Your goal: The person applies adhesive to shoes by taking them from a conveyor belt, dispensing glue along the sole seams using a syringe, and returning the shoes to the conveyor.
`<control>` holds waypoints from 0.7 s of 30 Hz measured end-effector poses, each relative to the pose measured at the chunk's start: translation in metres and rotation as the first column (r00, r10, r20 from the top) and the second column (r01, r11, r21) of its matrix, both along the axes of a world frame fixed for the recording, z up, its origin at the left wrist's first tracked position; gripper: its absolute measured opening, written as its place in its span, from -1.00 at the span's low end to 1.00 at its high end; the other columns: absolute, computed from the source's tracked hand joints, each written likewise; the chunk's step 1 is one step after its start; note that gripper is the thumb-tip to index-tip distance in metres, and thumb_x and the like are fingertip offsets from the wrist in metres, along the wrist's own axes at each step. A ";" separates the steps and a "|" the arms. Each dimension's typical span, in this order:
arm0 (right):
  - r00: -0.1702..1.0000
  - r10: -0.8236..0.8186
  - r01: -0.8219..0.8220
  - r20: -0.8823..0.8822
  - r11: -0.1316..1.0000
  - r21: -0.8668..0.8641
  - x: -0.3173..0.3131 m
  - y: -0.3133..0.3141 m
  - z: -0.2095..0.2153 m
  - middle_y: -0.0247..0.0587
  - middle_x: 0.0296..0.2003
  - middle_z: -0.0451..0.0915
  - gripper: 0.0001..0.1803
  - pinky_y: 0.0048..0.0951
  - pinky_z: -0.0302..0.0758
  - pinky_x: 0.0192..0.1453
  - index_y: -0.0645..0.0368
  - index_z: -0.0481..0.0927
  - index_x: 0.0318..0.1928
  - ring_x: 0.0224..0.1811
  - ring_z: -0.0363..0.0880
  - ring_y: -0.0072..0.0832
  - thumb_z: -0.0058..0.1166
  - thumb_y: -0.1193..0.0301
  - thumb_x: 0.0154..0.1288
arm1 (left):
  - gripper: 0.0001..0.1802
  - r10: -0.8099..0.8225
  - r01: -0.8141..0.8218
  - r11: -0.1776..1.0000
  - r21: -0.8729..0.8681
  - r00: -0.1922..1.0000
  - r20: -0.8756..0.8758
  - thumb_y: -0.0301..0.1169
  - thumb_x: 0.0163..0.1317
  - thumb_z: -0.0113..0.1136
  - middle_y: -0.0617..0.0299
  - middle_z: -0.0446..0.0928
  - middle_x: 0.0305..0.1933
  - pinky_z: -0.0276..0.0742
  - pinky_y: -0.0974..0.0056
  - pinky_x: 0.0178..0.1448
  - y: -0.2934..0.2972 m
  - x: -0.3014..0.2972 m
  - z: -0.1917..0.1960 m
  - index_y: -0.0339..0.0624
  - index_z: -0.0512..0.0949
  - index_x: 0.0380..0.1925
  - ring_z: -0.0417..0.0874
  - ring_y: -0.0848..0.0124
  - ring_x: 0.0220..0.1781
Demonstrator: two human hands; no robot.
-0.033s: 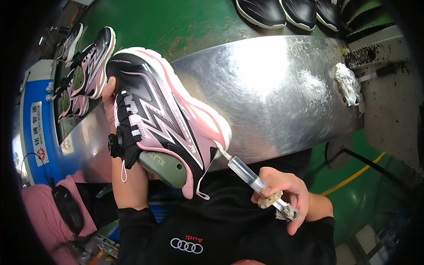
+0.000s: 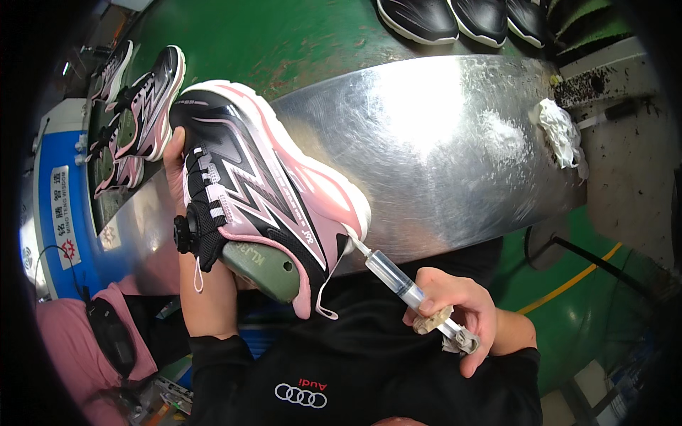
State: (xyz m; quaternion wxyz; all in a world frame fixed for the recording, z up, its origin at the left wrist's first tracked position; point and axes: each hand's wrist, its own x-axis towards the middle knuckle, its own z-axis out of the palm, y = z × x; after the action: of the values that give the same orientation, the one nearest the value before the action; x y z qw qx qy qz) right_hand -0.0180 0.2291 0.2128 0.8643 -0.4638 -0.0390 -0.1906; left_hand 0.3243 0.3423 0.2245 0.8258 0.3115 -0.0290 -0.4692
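My left hand is closed around the toe end of a black, pink and white sneaker, its fingers mostly hidden behind the shoe. The sneaker is tilted, with its side facing up and its heel toward my right hand. A green shoe last fills its opening, and a round black dial sits on the tongue. My right hand grips a clear syringe with tape-like wrapping around its flange and plunger end. The syringe's tip touches the heel, near the edge where upper and sole meet.
A shiny metal work surface lies beyond the sneaker. Several similar pink and black shoes stand at the left, and black shoes at the far edge. Crumpled white tissue lies at right. A person in pink is at lower left.
The sneaker's toe has dipped very slightly toward me. The syringe tip stays at the heel, and my right hand has hardly moved.
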 end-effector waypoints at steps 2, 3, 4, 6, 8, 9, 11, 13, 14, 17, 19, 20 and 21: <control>1.000 -0.015 0.016 -0.013 0.999 0.028 -0.002 0.001 -0.005 -0.18 -0.18 0.61 -0.09 -0.49 0.19 -0.25 0.34 0.45 0.07 -0.30 0.33 -0.47 0.44 -0.04 -0.21 | -0.48 0.014 -0.019 0.993 0.113 0.999 0.045 -0.14 0.17 0.11 0.04 0.52 0.05 0.47 0.06 0.18 0.003 -0.001 0.001 -0.23 0.43 0.06 0.56 0.17 0.05; 1.000 -0.019 0.019 -0.002 0.999 0.039 -0.001 0.000 -0.006 -0.18 -0.18 0.61 -0.09 -0.49 0.19 -0.25 0.34 0.45 0.07 -0.30 0.33 -0.47 0.44 -0.04 -0.21 | -0.46 0.053 -0.070 0.982 0.177 0.994 0.096 -0.10 0.17 0.10 0.03 0.51 0.05 0.51 0.05 0.14 0.008 -0.002 0.003 -0.21 0.42 0.06 0.57 0.16 0.04; 1.000 -0.007 0.007 -0.001 1.000 0.010 0.001 -0.001 -0.006 -0.18 -0.18 0.61 -0.10 -0.49 0.21 -0.25 0.33 0.45 0.07 -0.30 0.33 -0.47 0.44 -0.03 -0.20 | -0.44 0.025 -0.043 0.979 0.200 0.996 0.091 -0.09 0.18 0.09 0.01 0.49 0.06 0.50 0.04 0.15 0.022 0.004 0.005 -0.22 0.40 0.09 0.56 0.15 0.06; 1.000 -0.013 0.013 -0.002 1.000 -0.014 0.004 -0.004 -0.008 -0.19 -0.17 0.61 -0.12 -0.49 0.23 -0.26 0.32 0.45 0.08 -0.30 0.34 -0.47 0.44 -0.01 -0.19 | -0.45 -0.073 0.040 0.971 0.238 0.989 0.131 -0.11 0.22 0.06 0.01 0.46 0.11 0.47 0.04 0.18 0.038 0.008 0.008 -0.22 0.37 0.12 0.53 0.15 0.09; 0.999 -0.032 0.035 0.028 0.992 -0.117 0.009 -0.006 -0.009 -0.22 -0.13 0.60 -0.15 -0.47 0.28 -0.23 0.29 0.45 0.09 -0.30 0.36 -0.45 0.44 0.04 -0.17 | -0.49 -0.142 0.099 0.956 0.277 0.980 0.139 -0.17 0.26 0.03 0.02 0.45 0.13 0.47 0.05 0.20 0.056 0.012 0.010 -0.23 0.36 0.12 0.52 0.15 0.11; 0.999 -0.041 0.045 0.034 0.993 -0.110 0.011 -0.007 -0.010 -0.22 -0.13 0.60 -0.15 -0.47 0.28 -0.23 0.29 0.45 0.09 -0.30 0.36 -0.45 0.44 0.04 -0.17 | -0.50 -0.140 0.085 0.947 0.311 0.977 0.158 -0.18 0.26 0.02 0.02 0.45 0.12 0.46 0.06 0.20 0.066 0.013 0.010 -0.24 0.36 0.12 0.52 0.16 0.11; 0.997 -0.054 0.062 0.047 0.977 -0.203 0.016 -0.008 -0.010 -0.23 -0.09 0.59 -0.17 -0.45 0.31 -0.20 0.27 0.45 0.09 -0.30 0.38 -0.43 0.44 0.06 -0.15 | -0.52 -0.120 0.036 0.926 0.376 0.972 0.202 -0.21 0.26 0.01 0.02 0.46 0.11 0.46 0.07 0.20 0.087 0.015 0.007 -0.26 0.37 0.11 0.53 0.16 0.11; 0.998 -0.053 0.061 0.045 0.974 -0.220 0.019 -0.008 -0.010 -0.23 -0.07 0.57 -0.17 -0.44 0.31 -0.21 0.25 0.44 0.11 -0.31 0.38 -0.40 0.43 0.07 -0.15 | -0.53 -0.088 -0.036 0.898 0.438 0.961 0.261 -0.24 0.26 0.01 0.02 0.47 0.10 0.46 0.08 0.20 0.109 0.015 0.007 -0.28 0.37 0.10 0.53 0.17 0.11; 0.998 -0.056 0.064 0.038 0.964 -0.260 0.021 -0.009 -0.008 -0.23 -0.06 0.56 -0.17 -0.43 0.32 -0.21 0.24 0.43 0.11 -0.31 0.38 -0.39 0.43 0.07 -0.15 | -0.54 -0.073 -0.071 0.885 0.460 0.955 0.288 -0.26 0.26 0.00 0.02 0.47 0.10 0.46 0.09 0.21 0.119 0.013 0.007 -0.29 0.37 0.10 0.53 0.17 0.11; 0.998 -0.065 0.066 0.014 0.953 -0.297 0.023 -0.006 -0.007 -0.23 -0.04 0.54 -0.17 -0.41 0.34 -0.22 0.21 0.42 0.12 -0.32 0.38 -0.36 0.43 0.09 -0.16 | -0.56 -0.047 -0.147 0.846 0.512 0.937 0.347 -0.30 0.27 -0.01 0.01 0.49 0.08 0.46 0.11 0.21 0.142 0.004 0.007 -0.31 0.38 0.09 0.54 0.18 0.10; 0.999 -0.049 0.046 -0.001 0.949 -0.312 0.026 -0.004 -0.006 -0.23 -0.04 0.54 -0.18 -0.41 0.34 -0.22 0.21 0.42 0.12 -0.31 0.38 -0.37 0.43 0.11 -0.17 | -0.58 -0.028 -0.180 0.828 0.531 0.933 0.360 -0.35 0.26 -0.02 0.02 0.48 0.08 0.46 0.12 0.21 0.155 -0.007 0.008 -0.32 0.37 0.09 0.54 0.19 0.11; 0.999 -0.052 0.048 -0.006 0.948 -0.315 0.026 -0.003 -0.005 -0.23 -0.04 0.54 -0.18 -0.41 0.34 -0.22 0.21 0.42 0.12 -0.31 0.38 -0.37 0.43 0.11 -0.17 | -0.58 -0.020 -0.188 0.824 0.534 0.933 0.359 -0.39 0.26 -0.03 0.02 0.48 0.09 0.47 0.13 0.20 0.161 -0.012 0.007 -0.33 0.36 0.10 0.53 0.19 0.11; 0.999 -0.051 0.046 -0.007 0.945 -0.325 0.028 -0.002 -0.004 -0.23 -0.04 0.54 -0.18 -0.41 0.34 -0.22 0.21 0.42 0.12 -0.31 0.39 -0.37 0.43 0.12 -0.17 | -0.59 0.001 -0.216 0.812 0.542 0.929 0.369 -0.46 0.25 -0.05 0.02 0.46 0.10 0.48 0.15 0.19 0.169 -0.019 0.009 -0.34 0.33 0.11 0.53 0.20 0.11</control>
State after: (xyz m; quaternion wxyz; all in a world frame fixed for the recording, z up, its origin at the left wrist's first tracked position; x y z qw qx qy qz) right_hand 0.0099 0.2266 0.2088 0.7714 -0.6021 -0.0516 -0.1992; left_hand 0.3056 0.5111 0.2334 0.7005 0.6252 -0.0154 -0.3437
